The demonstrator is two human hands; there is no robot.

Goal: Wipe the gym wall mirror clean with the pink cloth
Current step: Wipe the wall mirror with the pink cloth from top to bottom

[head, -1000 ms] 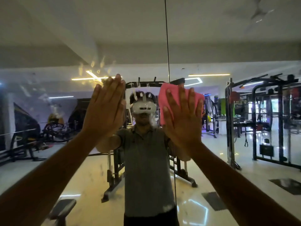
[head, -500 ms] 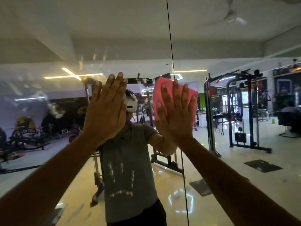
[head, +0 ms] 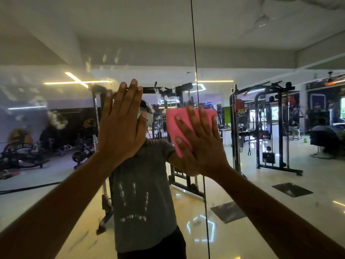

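The wall mirror (head: pixel 261 53) fills the whole view, with a dark vertical seam running down its middle. My right hand (head: pixel 201 144) lies flat with straight fingers on the folded pink cloth (head: pixel 176 124), pressing it against the glass across the seam. My left hand (head: pixel 122 126) rests flat on the mirror to the left of the cloth, fingers straight and together. A pale handprint smear (head: pixel 133 200) shows on the glass below my left hand, and more smudges (head: pixel 104 62) sit above it.
The mirror reflects a person in a grey shirt (head: pixel 145 184), a cable machine (head: pixel 268 128) at the right, exercise equipment (head: pixel 22 157) at the left and a glossy floor. White smears (head: pixel 57 119) mark the left pane.
My right hand has slid the pink cloth downward and a little to the right on the glass. My left hand stays flat on the mirror; the view has shifted left.
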